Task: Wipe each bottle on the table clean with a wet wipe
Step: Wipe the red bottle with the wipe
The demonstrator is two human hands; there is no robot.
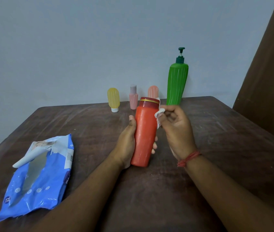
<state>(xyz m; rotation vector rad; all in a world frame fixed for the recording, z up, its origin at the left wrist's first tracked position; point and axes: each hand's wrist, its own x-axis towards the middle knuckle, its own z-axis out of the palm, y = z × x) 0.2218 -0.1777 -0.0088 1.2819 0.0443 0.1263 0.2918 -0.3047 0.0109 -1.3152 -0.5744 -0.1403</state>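
Red bottle (144,136), mid-table: left hand (126,144) wrapped round it, right hand (174,129) pinching white wipe (159,113) at its shoulder.

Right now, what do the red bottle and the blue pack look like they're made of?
Red bottle: apparently smooth, opaque plastic with a soft sheen and a darker red cap. Blue pack: thin, glossy plastic film, judging by its crinkles and bright reflections.

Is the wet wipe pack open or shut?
Open. The blue wet wipe pack lies flat on the table with its flap peeled back, exposing the slot.
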